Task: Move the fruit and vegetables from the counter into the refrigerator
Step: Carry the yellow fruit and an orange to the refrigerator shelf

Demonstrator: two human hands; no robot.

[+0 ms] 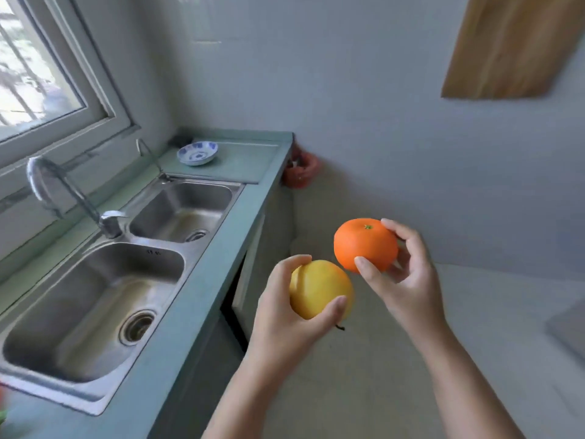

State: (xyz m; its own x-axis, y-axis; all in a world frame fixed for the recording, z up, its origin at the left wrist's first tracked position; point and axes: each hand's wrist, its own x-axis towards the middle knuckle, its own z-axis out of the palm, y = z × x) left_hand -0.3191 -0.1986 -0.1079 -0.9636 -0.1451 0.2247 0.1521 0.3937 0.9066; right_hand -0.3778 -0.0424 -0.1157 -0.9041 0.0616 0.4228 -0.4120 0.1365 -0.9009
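Observation:
My left hand grips a round yellow fruit, thumb across its front and fingers curled over its top; a short stem pokes out underneath. My right hand holds an orange with its green stem end facing up, thumb on the near side and fingers behind it. Both fruits hang in the air over the floor, just right of the green counter. The two fruits are close together, nearly touching. No refrigerator is in view.
A double steel sink with a curved tap fills the counter on the left, under a window. A blue-and-white bowl sits at the counter's far end. An orange-red container stands on the floor in the corner. A wooden panel is at upper right.

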